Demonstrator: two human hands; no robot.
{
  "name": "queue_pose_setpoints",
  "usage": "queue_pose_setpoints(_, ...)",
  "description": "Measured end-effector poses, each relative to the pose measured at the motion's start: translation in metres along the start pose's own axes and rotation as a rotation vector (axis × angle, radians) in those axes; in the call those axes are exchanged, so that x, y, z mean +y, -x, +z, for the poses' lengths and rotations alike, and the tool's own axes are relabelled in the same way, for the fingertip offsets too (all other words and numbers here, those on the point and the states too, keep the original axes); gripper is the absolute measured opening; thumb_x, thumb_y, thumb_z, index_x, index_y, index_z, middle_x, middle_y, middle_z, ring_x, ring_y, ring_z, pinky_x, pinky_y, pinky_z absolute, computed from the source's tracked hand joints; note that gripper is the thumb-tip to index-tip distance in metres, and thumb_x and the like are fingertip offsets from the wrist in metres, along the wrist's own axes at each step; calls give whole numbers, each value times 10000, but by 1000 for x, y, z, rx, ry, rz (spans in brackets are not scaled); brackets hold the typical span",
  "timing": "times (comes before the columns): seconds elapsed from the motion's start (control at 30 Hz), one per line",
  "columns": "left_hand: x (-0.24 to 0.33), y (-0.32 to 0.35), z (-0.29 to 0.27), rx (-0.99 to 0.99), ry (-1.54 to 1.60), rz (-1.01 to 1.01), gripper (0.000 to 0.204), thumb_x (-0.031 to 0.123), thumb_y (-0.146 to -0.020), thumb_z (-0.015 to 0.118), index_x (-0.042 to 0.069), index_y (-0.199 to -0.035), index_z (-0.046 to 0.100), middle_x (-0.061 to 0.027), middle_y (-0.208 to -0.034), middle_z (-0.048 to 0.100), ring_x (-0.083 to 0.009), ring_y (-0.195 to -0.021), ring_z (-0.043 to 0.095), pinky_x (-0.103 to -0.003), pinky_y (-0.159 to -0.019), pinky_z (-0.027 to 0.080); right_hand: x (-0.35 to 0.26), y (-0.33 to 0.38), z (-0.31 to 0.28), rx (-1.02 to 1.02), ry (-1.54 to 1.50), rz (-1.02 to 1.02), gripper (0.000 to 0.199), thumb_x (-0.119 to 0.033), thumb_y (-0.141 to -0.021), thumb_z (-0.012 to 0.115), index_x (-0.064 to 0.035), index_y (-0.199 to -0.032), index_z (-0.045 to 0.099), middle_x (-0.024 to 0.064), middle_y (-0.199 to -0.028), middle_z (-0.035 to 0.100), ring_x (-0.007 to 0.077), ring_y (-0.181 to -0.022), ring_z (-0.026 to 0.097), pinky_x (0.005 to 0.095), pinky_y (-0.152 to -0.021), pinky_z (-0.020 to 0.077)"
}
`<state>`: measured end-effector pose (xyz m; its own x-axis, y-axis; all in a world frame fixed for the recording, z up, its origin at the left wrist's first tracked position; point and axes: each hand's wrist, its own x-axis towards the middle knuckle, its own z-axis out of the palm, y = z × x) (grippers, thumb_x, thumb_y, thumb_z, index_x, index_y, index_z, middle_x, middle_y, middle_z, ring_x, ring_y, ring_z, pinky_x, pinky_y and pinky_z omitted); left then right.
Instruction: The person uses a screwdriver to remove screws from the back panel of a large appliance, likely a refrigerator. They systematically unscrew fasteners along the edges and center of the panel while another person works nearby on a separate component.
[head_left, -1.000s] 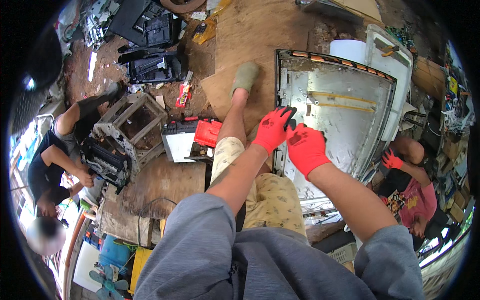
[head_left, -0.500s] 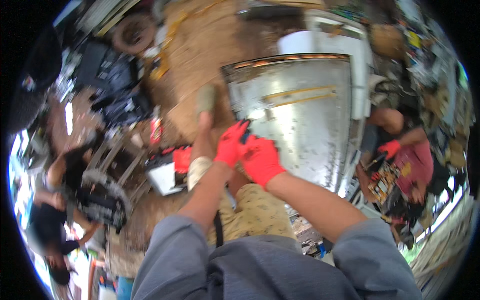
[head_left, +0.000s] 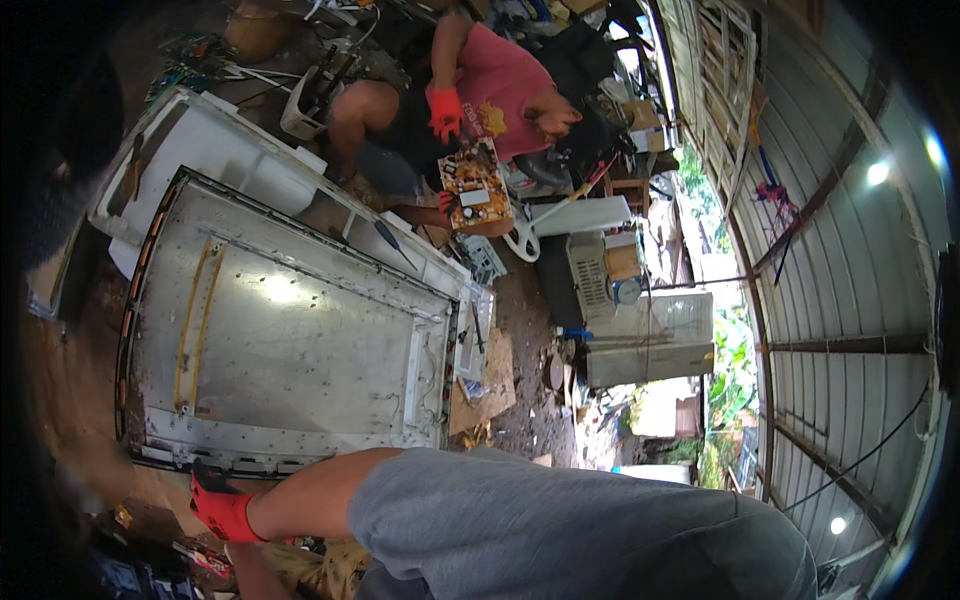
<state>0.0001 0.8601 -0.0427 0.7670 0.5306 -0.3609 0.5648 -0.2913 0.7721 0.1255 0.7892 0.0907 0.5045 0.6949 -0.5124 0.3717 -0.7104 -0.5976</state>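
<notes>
- Low at the left of the view, one red-gloved hand (head_left: pixel 222 508) of the person rests at the near edge of a large grey metal panel (head_left: pixel 300 345); whether it is the left or the right hand, and whether it grips the edge or only lies against it, cannot be told
- Behind that hand a bare forearm runs to a grey sleeve (head_left: pixel 560 525) that fills the lower middle of the view
- No second hand of the person shows
- Across the left and middle the metal panel lies flat on the ground, with a dark rim and two thin yellow strips (head_left: pixel 198 320) running near its left side
- Just beyond the panel's far edge lies a white plastic casing (head_left: pixel 215 150), touching or nearly touching it
- Farther back a co-worker in a pink shirt (head_left: pixel 495 95) sits wearing red gloves, one gloved hand (head_left: pixel 446 112) raised above a yellow-brown circuit board (head_left: pixel 474 186) held at the knees
- Right of the panel, cardboard scraps (head_left: pixel 488 375) lie on bare dirt, and pale appliance boxes (head_left: pixel 645 335) stand beyond them
- Along the right side a corrugated metal roof (head_left: pixel 850 300) curves overhead
</notes>
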Motion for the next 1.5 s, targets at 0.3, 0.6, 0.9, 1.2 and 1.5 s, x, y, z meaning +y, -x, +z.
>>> queue_pose_setpoints(0.3,-8,9,-20,13,-56,-25,537,318,-905,608,140,-1403,518,-152,-1376,570,-328,-1201,593,-373,-1021,472,-20,-7,3,-4,-75,-38,346,-299,-923,524,-61,-1159,608,181,-919,697,337,-810,682,453,-693,529)
queue_pose_setpoints(0.6,22,27,7,73,-3,47,525,318,-937,566,152,-1430,488,-140,-1381,565,-319,-1193,598,-356,-1008,476,-34,29,1,36,-93,18,329,-227,-919,534,-54,-1190,603,169,-895,700,322,-767,685,442,-654,533)
queue_pose_setpoints(0.9,16,33,38,266,-69,132,516,271,-945,550,153,-1441,474,-132,-1383,564,-316,-1193,600,-346,-1006,477,-37,33,-27,-205,879,-512,327,-188,-885,555,-111,-1197,616,149,-1043,609,319,-878,623,439,-755,497)
queue_pose_setpoints(1.2,43,25,30,91,310,-201,585,81,-796,654,120,-1369,545,-138,-1382,571,-332,-1194,594,-383,-981,502,-41,34,-41,-253,729,-205,314,-173,-830,626,-163,-1144,623,155,-1019,605,324,-874,641,454,-725,519)
queue_pose_setpoints(1.5,49,30,5,80,298,-122,444,95,-803,677,114,-1246,641,-103,-1227,661,-310,-1094,640,-381,-912,525,-45,27,-51,-268,673,-185,305,-195,-869,619,-144,-1169,597,169,-996,620,342,-833,661,449,-704,536)
